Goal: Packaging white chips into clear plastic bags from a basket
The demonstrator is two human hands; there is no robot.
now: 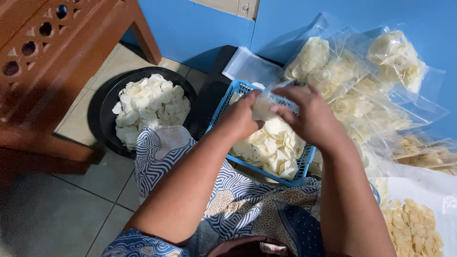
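A blue plastic basket (305, 163) rests on my lap, filled with pale white chips (278, 143). Both hands are over it. My left hand (242, 116) and my right hand (312, 114) together hold a small clear plastic bag (266, 105) that has chips inside. The fingers of both hands pinch the bag's upper edge. The bag's lower part is hidden behind my hands.
A black round basin (107, 107) of white chips sits on the tiled floor at the left. Several filled clear bags (352, 76) lean against the blue wall at the right. A stack of empty bags (250, 66) lies behind the basket. A brown wooden bench (52, 57) stands at the upper left.
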